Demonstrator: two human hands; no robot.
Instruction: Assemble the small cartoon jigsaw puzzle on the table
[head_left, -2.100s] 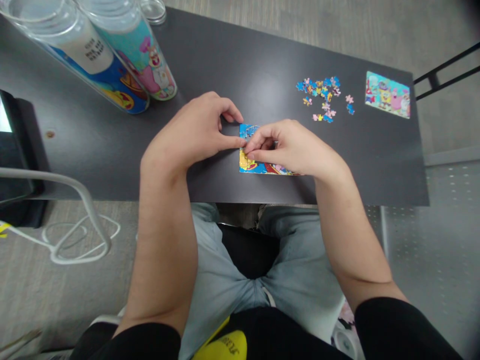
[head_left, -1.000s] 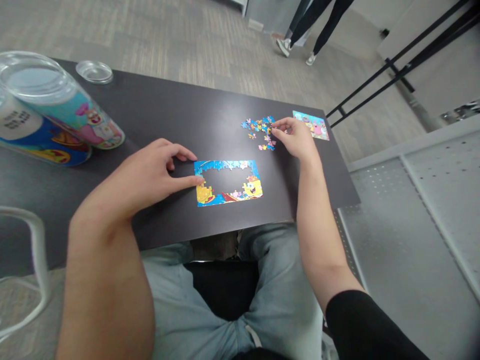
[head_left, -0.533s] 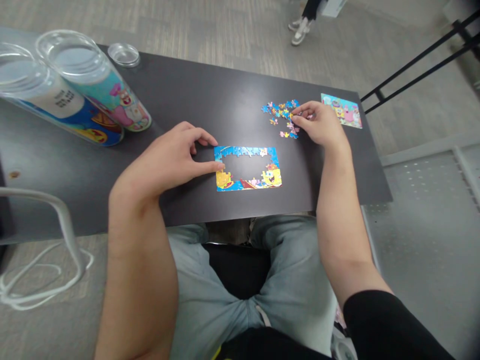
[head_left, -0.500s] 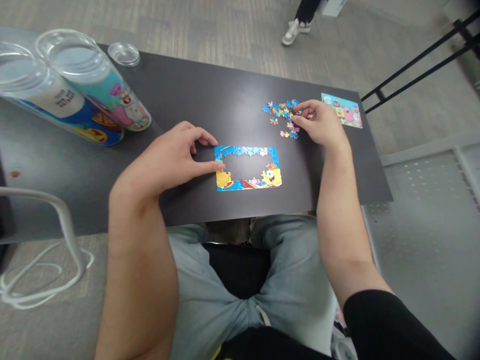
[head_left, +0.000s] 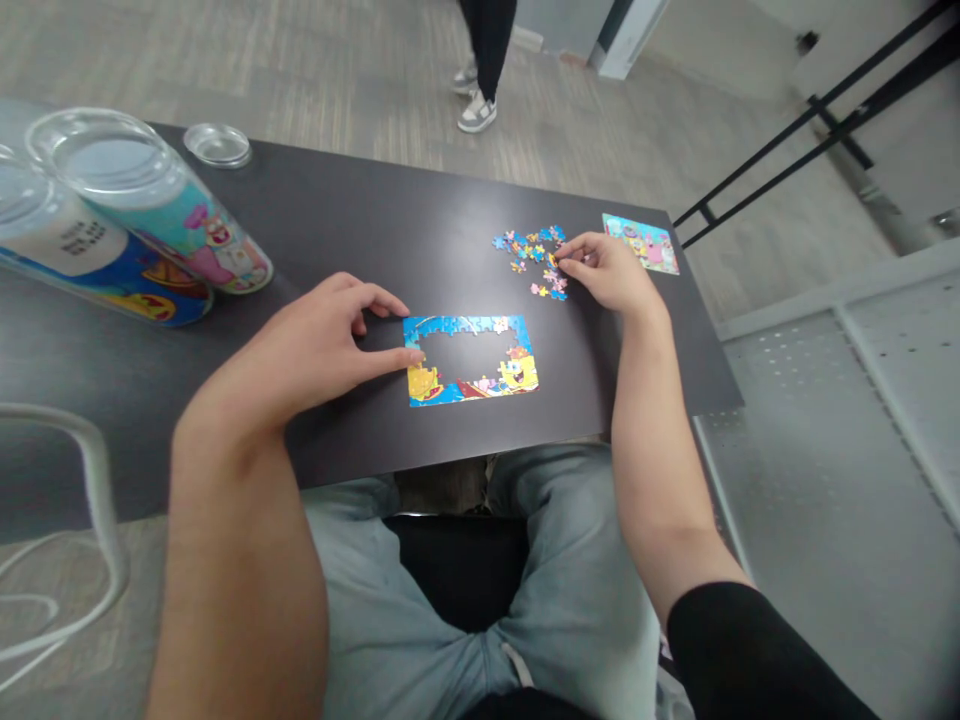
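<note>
A jigsaw puzzle frame [head_left: 472,392] lies flat on the dark table, its border joined and its middle showing bare tabletop. My left hand [head_left: 330,335] rests at its left side, thumb tip on the left edge and forefinger stretched by the top left corner; these fingers are apart. Farther back on the right is a loose cluster of puzzle pieces [head_left: 534,250]. At its right edge, my right hand [head_left: 611,272] has thumb and forefinger pinched at a small puzzle piece [head_left: 553,260], partly hidden by the fingertips.
A picture card [head_left: 643,243] lies beyond my right hand. Two clear-topped canisters [head_left: 217,235] with cartoon prints stand at the left, near a clear round lid [head_left: 217,145]. A white cable [head_left: 97,490] loops at the lower left. A person's legs [head_left: 491,50] show behind the table [head_left: 360,210].
The view has shifted, so the table sits lower and farther left. My right thumb and forefinger have come closer together at the pieces. The person behind has moved left. My left hand stays on the puzzle.
</note>
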